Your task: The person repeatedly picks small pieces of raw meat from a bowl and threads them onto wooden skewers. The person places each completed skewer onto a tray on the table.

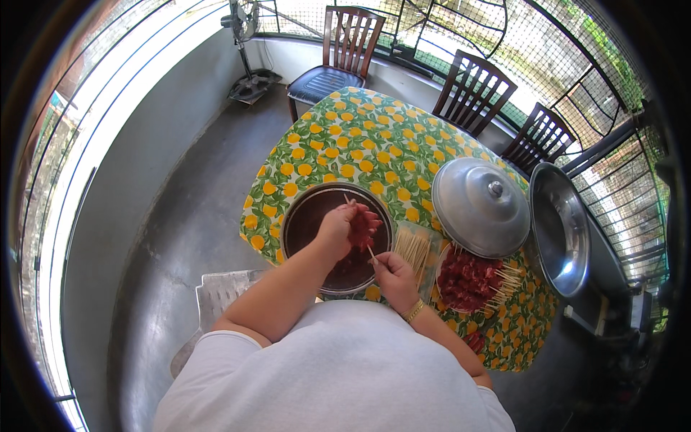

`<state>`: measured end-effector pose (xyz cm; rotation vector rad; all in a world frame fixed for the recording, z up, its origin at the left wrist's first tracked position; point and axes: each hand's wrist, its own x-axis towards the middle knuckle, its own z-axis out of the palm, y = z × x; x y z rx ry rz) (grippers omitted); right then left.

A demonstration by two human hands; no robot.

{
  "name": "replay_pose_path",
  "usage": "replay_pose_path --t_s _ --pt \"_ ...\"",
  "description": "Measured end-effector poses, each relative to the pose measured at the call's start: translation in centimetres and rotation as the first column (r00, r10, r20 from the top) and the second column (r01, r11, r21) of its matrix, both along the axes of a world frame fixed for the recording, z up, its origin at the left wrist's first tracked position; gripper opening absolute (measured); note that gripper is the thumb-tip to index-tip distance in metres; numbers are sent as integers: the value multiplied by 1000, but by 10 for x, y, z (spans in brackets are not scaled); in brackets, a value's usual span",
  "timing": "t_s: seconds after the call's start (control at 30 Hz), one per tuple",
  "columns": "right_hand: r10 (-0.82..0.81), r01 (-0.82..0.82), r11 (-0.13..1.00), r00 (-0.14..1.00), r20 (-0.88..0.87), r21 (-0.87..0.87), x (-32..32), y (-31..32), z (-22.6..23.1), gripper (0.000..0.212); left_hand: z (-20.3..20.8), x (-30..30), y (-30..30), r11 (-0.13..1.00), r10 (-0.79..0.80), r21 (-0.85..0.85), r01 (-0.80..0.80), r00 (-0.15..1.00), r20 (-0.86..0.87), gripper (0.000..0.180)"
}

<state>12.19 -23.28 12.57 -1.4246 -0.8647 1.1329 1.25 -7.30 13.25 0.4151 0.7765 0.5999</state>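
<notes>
Over a large round pot (287,253) holding dark red contents, my left hand (335,229) is closed around a chunk of raw red meat (365,227). The bamboo skewer (371,252) runs through the meat, and its tip pokes out past my left fingers. My right hand (396,276), with a gold bracelet at the wrist, pinches the skewer's lower end near the pot's right rim. Just beyond that hand lies a clear tray (436,239) of bare skewers (412,250). To its right, a heap of skewered raw meat (466,282) has its stick ends pointing right.
A domed metal lid (475,205) sits behind the meat heap, beside a wide metal basin (558,223) tilted at the table's right. The tablecloth (345,147) is lemon-patterned. Dark chairs (475,93) line the far side. A standing fan (247,65) is at back left.
</notes>
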Motion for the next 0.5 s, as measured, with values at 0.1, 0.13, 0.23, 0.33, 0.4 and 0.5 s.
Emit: replay_pose_path --t_s 0.1,0.13,0.23,0.33,0.4,0.5 --pt "-14 15 1000 998 56 -4 -1 6 4 13 -3 1 -6 998 -32 48 32 999 2 29" --pt "-11 12 1000 997 78 -16 0 8 6 13 -5 0 -5 997 -20 69 22 1000 -19 29" --pt "-7 6 1000 980 198 8 -2 14 13 15 -9 1 -3 987 57 154 -39 991 -118 35" --pt "97 -86 995 949 300 -49 -3 18 16 17 -14 11 -6 951 161 294 -97 967 -199 43" --pt "114 -113 993 917 382 -26 -6 17 16 18 -20 15 -7 932 213 345 -113 940 -268 45" --pt "81 -96 995 893 443 12 -8 17 11 18 -42 20 0 942 199 328 -74 909 -366 45"
